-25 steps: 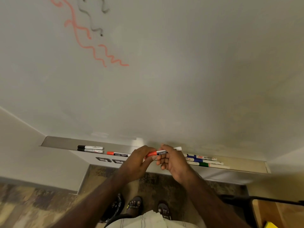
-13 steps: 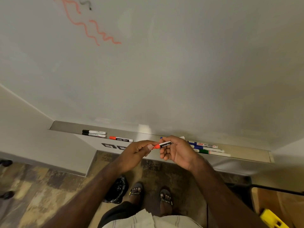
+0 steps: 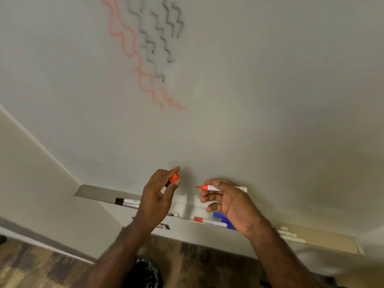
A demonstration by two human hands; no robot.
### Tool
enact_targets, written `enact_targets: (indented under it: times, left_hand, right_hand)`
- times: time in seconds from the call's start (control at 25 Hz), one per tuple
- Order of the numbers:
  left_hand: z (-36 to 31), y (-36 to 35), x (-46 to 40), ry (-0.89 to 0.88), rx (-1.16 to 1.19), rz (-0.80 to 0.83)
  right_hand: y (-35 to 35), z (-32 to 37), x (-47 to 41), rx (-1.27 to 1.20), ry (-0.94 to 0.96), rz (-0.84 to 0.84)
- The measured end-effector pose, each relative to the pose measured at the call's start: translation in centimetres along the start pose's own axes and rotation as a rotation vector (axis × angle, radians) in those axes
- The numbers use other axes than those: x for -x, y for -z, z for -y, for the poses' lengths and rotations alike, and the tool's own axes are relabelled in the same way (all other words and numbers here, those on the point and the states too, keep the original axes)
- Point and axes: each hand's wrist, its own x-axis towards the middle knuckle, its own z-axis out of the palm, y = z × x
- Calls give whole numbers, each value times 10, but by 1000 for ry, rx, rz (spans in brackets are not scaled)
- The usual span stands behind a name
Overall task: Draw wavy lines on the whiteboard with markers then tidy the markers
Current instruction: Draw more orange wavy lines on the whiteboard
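Note:
My right hand (image 3: 230, 206) holds an uncapped orange marker (image 3: 209, 187), its tip pointing left. My left hand (image 3: 159, 196) pinches the marker's orange cap (image 3: 174, 178) between thumb and fingers, a short gap left of the tip. Both hands hover in front of the whiteboard (image 3: 249, 100), above its tray (image 3: 324, 239). Orange wavy lines (image 3: 145, 84) and black wavy lines (image 3: 160, 32) run down the board at the upper middle. In the tray lie two black markers (image 3: 126, 202), a red-capped marker (image 3: 207, 221), blue markers (image 3: 223, 219) and more markers (image 3: 288, 233) at the right, partly hidden by my hands.
A side wall (image 3: 31, 183) meets the board at the left. Below the tray is patterned wooden flooring (image 3: 31, 267) and a black bag (image 3: 145, 273) on the floor between my arms.
The cap has come off the orange marker: my left hand drew it away leftward while my right kept the barrel. Both hands rose above the tray, and the view tilted up the board.

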Motion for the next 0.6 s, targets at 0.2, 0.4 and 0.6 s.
enact_targets:
  times: [0.2,0.4,0.6]
  left_hand:
    - [-41,67,-76,-343,-125,-306]
    - [-79,132,-154,-594,-211,-664]
    - [-81,149,-201,-653,-308,-751]
  right_hand:
    - [-65,55,-8,178,286,45]
    - [-123,111,-10,330,617,13]
    - [-142,127,0,507,872,-106]
